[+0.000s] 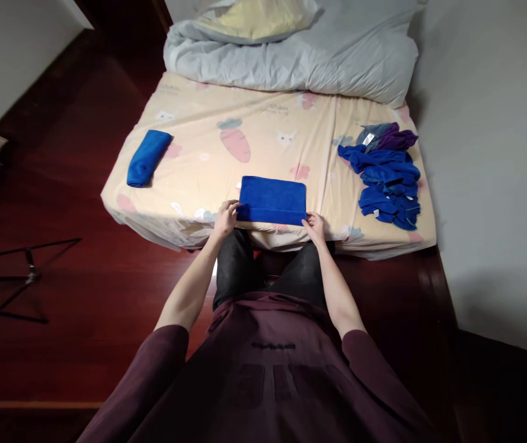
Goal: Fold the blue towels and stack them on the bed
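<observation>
A folded blue towel lies flat near the front edge of the bed. My left hand pinches its near left corner. My right hand grips its near right corner. Both hands rest at the mattress edge, fingers closed on the cloth. A rolled blue towel lies on the bed's left side. On the right side sits a loose pile of blue and purple cloths.
A grey duvet is bunched at the far end of the bed. A white wall runs along the right. Dark wooden floor lies to the left, with a black metal stand on it.
</observation>
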Demonstrator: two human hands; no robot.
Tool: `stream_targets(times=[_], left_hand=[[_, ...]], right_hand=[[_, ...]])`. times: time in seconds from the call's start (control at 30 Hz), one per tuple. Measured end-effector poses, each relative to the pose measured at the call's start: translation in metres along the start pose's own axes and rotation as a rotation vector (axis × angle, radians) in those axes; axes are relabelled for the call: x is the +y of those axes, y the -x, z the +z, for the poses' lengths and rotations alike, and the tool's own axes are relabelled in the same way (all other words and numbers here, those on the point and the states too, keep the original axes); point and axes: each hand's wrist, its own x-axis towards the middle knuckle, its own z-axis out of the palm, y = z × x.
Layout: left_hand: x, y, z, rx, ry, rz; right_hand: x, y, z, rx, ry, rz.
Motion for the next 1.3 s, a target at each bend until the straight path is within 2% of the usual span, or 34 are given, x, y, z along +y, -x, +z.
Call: stream_targets(times=[0.07, 0.17, 0.3, 0.43, 0.63, 0.8, 1.03, 1.3], left_hand=[[0.004, -0.002, -0.002, -0.109, 0.05, 0.071], [0.004, -0.004, 0.0, -0.201, 0.133, 0.044], [-0.005, -0.001, 0.008, -0.23, 0.138, -0.029], [-0.012, 0.0, 0.012, -0.255, 0.106, -0.024], [-0.01, -0.01, 0.009, -0.27, 0.081, -0.037], [-0.01, -0.025, 0.009, -0.217, 0.094, -0.047], [-0.026, -0.022, 0.02, -0.032, 0.327, -0.305], [-0.035, -0.02, 0.032, 0.085, 0.512, -0.396]], right_hand=[[-0.003, 0.001, -0.002, 0.0, 0.019, -0.014], [-0.01, 0.005, -0.007, -0.04, 0.11, -0.053], [-0.018, 0.012, -0.009, -0.123, 0.258, -0.113], [-0.018, 0.014, -0.008, -0.189, 0.331, -0.181], [-0.016, 0.008, -0.007, -0.235, 0.455, -0.223], [-0.018, 0.002, -0.004, -0.24, 0.483, -0.208], [-0.016, -0.008, -0.001, -0.165, 0.463, -0.142], [-0.01, -0.017, -0.003, -0.076, 0.374, -0.064]])
